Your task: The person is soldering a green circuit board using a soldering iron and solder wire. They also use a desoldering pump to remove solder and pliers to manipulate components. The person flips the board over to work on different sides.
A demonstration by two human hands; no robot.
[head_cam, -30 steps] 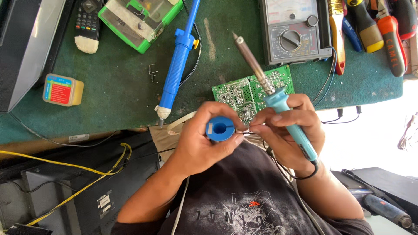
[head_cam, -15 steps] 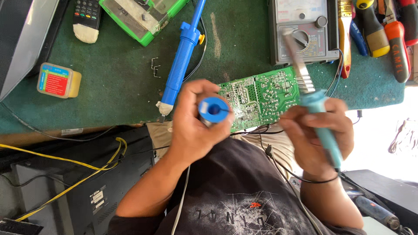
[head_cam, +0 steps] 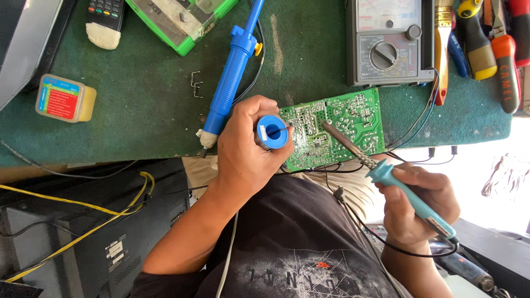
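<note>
The green circuit board (head_cam: pixel 337 129) lies solder-side up, dotted with silver joints, between both hands at the table's near edge. The left hand (head_cam: pixel 243 149) grips a blue solder spool (head_cam: pixel 273 131) just beside it. The right hand (head_cam: pixel 417 201) clasps a teal soldering iron (head_cam: pixel 386 174), tip on the board. Whether the thin solder wire reaches the board is hard to make out.

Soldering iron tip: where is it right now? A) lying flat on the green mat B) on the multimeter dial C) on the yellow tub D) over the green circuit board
D: the right hand holds the soldering iron by its teal handle, its metal tip over the green circuit board; the left hand holds a blue solder spool at the board's edge.
</note>
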